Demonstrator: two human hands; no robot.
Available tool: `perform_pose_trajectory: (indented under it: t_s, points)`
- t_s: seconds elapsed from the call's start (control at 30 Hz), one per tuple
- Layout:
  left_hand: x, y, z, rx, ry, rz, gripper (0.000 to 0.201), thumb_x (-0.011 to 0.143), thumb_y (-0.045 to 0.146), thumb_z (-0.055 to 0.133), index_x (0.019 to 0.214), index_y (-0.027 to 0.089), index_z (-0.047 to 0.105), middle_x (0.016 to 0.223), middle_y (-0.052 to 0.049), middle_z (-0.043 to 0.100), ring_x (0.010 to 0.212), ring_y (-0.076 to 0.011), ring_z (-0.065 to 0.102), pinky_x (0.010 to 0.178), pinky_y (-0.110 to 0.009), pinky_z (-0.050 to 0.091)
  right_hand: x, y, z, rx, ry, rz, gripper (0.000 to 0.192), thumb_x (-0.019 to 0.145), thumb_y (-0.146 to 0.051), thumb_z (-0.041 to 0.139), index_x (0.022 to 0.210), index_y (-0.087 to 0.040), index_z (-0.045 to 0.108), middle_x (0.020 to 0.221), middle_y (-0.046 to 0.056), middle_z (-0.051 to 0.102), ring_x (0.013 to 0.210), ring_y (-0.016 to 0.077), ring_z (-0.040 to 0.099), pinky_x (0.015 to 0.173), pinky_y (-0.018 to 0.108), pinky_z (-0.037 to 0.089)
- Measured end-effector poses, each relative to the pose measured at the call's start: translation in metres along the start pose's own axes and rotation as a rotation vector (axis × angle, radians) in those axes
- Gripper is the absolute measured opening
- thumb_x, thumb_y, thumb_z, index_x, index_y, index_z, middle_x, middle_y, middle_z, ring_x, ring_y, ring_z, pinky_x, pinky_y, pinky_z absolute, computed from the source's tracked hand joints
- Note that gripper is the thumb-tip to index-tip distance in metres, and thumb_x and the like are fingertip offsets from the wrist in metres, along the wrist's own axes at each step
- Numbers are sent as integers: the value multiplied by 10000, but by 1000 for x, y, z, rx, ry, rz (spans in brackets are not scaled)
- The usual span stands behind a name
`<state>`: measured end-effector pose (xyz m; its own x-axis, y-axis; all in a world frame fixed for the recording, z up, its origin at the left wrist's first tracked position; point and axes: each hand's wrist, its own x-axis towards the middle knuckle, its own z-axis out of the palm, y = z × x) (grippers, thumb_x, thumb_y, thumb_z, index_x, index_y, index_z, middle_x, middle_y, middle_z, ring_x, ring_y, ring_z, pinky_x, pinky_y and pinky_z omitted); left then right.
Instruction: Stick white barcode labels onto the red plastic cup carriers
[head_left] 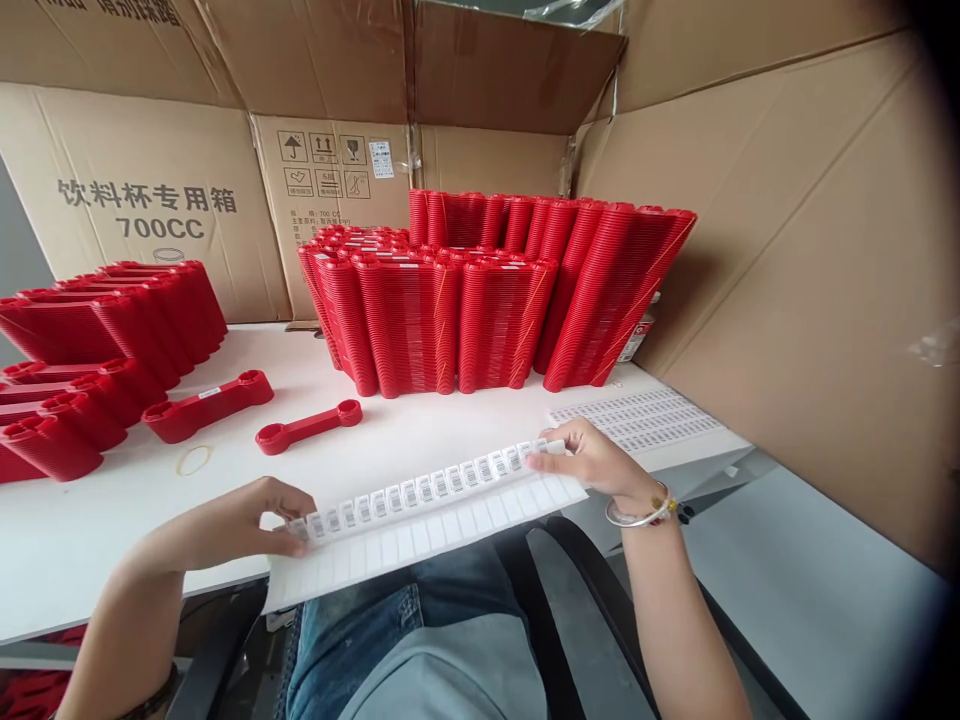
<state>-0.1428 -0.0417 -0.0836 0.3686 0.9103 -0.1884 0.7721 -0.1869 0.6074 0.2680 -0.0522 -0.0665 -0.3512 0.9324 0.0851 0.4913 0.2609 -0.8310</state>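
A sheet of barcode labels (pixel 420 535) stretches between my two hands over my lap, at the table's front edge. One row of barcodes runs along its far edge; the nearer part shows blank label outlines. My left hand (pixel 232 520) pinches the sheet's left end between thumb and fingers. At the other end, my right hand (pixel 592 460) grips the far corner the same way. Beyond the sheet lie a single red plastic piece (pixel 309 427) with a ring at each end and a short stack of such pieces (pixel 210 405) bearing a white label.
Tall red stacks (pixel 495 320) stand at the table's back; more stacks (pixel 142 310) lie at the left. Another label sheet (pixel 637 422) rests at the right. A rubber band (pixel 193 460) lies near the left stacks. Cardboard walls (pixel 165 200) enclose the back and right.
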Motion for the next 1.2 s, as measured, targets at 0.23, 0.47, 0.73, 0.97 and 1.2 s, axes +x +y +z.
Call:
perform_pose_trajectory:
  t_s: [0.23, 0.47, 0.73, 0.97, 1.2]
  points:
    - [-1, 47, 32, 178, -359, 75, 169, 735, 313, 665, 887, 248, 705, 963, -17, 726, 978, -247, 618, 811, -288, 433, 6, -6, 26, 35, -145, 93, 494, 724, -577, 729, 532, -177, 511, 585, -46, 328, 568, 95, 299, 506, 257, 213]
    - [-2, 76, 62, 9, -186, 129, 164, 781, 393, 676, 850, 244, 677, 882, 4, 719, 843, -217, 627, 730, -298, 418, 12, -14, 54, 15, -214, 76, 504, 752, -506, 721, 516, -183, 414, 589, -53, 278, 570, 88, 260, 502, 262, 181]
    - [11, 72, 80, -284, -41, 99, 224, 708, 384, 742, 800, 205, 644, 805, -6, 683, 806, -205, 612, 762, -311, 457, 12, -24, 67, -86, -206, 50, 524, 790, -442, 684, 525, -195, 305, 588, -55, 213, 587, 92, 242, 528, 269, 173]
    - [16, 71, 87, -304, -35, 97, 230, 715, 353, 692, 664, 193, 536, 652, 48, 486, 666, -143, 419, 644, -270, 355, 13, -26, 72, -39, -193, 62, 529, 775, -462, 702, 518, -190, 329, 574, -61, 225, 578, 88, 242, 525, 261, 188]
    - [21, 65, 88, -344, -79, 70, 298, 703, 370, 696, 606, 187, 481, 601, 62, 401, 618, -125, 353, 587, -260, 306, 19, -26, 77, 86, -129, 41, 367, 743, -502, 738, 655, -155, 656, 598, -34, 496, 631, 120, 442, 584, 243, 328]
